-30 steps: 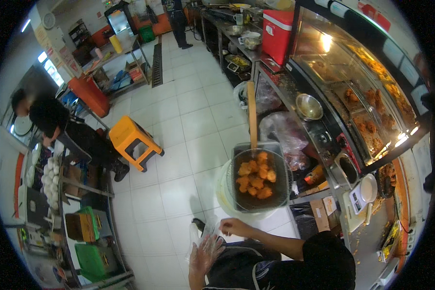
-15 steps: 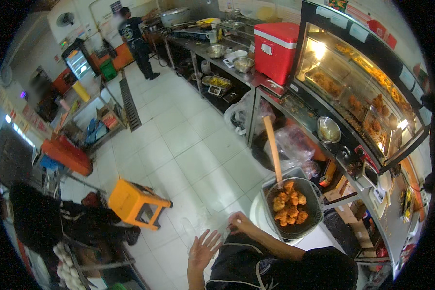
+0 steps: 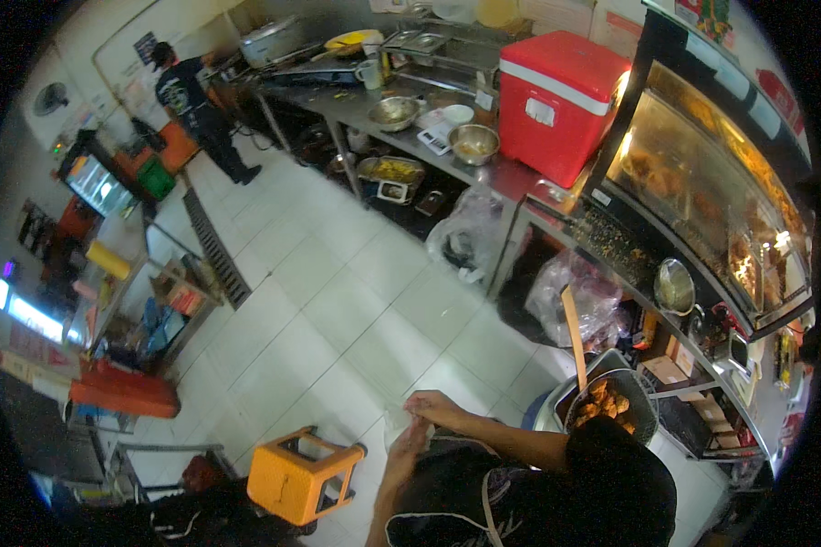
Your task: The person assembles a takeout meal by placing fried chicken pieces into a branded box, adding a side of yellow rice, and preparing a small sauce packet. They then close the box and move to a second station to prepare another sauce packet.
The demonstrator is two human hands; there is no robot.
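Observation:
In front of my body both hands meet over a piece of thin translucent plastic, whose exact kind I cannot make out. My right hand reaches across from the right, its fingers closed at the plastic's upper edge. Just below it my left hand points upward against the plastic, its fingers partly covered and bunched. To the right, fried chicken pieces lie in a wire fry basket with a long wooden handle. My dark sleeve hides part of that basket.
An orange stool stands at lower left, beside a dark-clothed person. A steel counter holds bowls, a red cooler and a lit glass display case. Another person stands at the far end. A floor drain crosses the tiles.
My left hand, spread with its palm showing before, has come together with my right hand at the plastic. The view has turned, and the fry basket sits farther right, partly behind my sleeve.

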